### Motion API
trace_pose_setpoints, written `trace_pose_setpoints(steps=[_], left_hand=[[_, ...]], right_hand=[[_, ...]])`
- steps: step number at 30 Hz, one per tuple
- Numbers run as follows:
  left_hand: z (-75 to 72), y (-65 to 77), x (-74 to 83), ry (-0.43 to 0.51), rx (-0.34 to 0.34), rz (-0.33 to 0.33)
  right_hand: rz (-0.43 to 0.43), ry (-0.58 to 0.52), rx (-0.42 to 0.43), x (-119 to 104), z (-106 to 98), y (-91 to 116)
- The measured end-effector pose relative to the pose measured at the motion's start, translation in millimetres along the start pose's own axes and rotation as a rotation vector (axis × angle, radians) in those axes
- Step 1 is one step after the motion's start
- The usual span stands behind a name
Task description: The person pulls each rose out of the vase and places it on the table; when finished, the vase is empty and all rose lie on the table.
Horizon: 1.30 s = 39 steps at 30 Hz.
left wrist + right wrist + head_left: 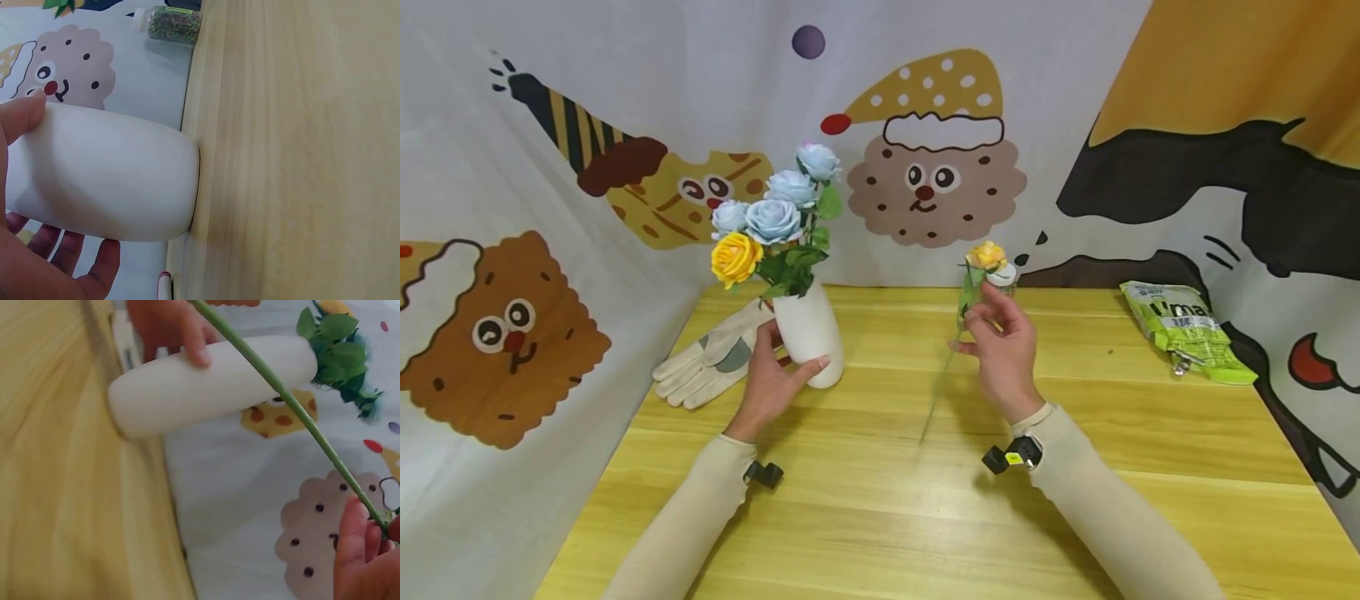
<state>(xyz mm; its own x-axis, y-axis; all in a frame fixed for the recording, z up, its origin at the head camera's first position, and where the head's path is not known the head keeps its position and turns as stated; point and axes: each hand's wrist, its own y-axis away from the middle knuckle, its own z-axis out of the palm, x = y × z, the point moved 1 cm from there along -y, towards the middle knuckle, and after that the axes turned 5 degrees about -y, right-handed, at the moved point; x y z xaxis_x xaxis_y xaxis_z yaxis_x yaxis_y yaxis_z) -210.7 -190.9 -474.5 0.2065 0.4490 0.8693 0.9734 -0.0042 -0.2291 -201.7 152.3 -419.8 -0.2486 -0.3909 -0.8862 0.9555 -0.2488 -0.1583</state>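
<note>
A white vase [811, 340] stands on the wooden table, holding several light blue roses [773, 221] and one yellow rose [736, 258]. My left hand [772, 379] grips the vase's side, the thumb on one face and the fingers around the other, as the left wrist view shows. To the right of the vase, my right hand [1006, 354] pinches a single artificial yellow rose [986, 255] by its upper stem. Its bloom is up, and the long green stem [284, 394] slants down toward the table. The right wrist view leaves the bloom out.
Behind the vase's left side lies a pale work glove [711, 358]. A white-capped jar [172, 25] of small green and red bits stands behind my right hand. A green snack bag [1187, 329] lies at the right. A cartoon-printed cloth [1052, 50] hangs behind the table [865, 517].
</note>
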Motion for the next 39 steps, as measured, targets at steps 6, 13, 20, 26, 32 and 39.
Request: trace_pose_setpoints(steps=[6, 13, 20, 26, 32, 39], left_hand=[[0.6, -0.1, -3.5, 0.001, 0.006, 0.009], [1.0, -0.7, -5.3, -0.003, 0.009, 0.01], [1.3, -1.2, -6.4, 0.003, 0.006, 0.014], [1.0, -1.2, -6.5, 0.011, 0.004, 0.013], [0.9, -1.4, -4.3, 0.009, 0.002, 0.012], [0.2, -0.9, -5.5, -0.004, 0.002, 0.01]], right_hand=[[0.12, 0.12, -0.017, 10.3, -25.0, 1.7], [0.258, 0.227, -0.047, 22.6, -51.7, -1.7], [0.399, 0.363, -0.08, 33.1, -72.7, -4.8], [0.472, 0.396, -0.115, 41.7, -86.0, -5.7], [0.461, 0.45, -0.137, 48.0, -88.7, -7.1], [0.449, 0.496, -0.149, 52.6, -78.4, -1.5]])
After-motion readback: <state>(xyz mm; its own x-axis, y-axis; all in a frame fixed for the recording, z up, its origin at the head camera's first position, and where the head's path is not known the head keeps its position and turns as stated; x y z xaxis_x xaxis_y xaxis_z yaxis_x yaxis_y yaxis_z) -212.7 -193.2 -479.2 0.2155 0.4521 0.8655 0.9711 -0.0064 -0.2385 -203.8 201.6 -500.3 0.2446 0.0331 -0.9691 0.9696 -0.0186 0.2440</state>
